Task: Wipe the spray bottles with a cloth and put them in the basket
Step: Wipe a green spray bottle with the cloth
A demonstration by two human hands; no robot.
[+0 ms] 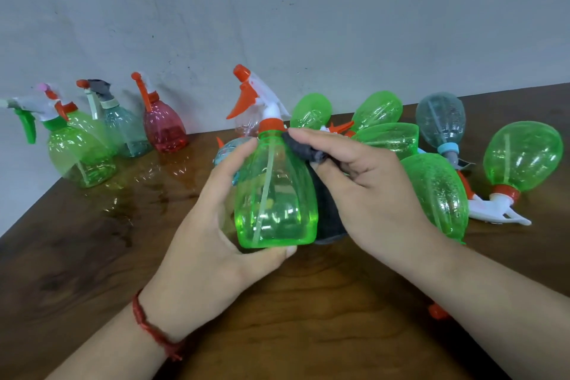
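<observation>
My left hand point(212, 234) grips a clear green spray bottle point(276, 191) with an orange collar and white-and-orange trigger head, held upright above the wooden table point(92, 256). My right hand point(367, 191) holds a dark grey cloth point(311, 151) bunched in its fingers and presses it against the bottle's right side, near the neck. More of the cloth hangs down behind the bottle. No basket is in view.
Several bottles stand at the back left by the wall, green point(81, 151), teal point(126, 129) and pink point(165, 126). Several green bottles point(438, 194) and a teal one point(441, 120) lie on their sides at the right. An orange cap point(438, 311) lies under my right forearm.
</observation>
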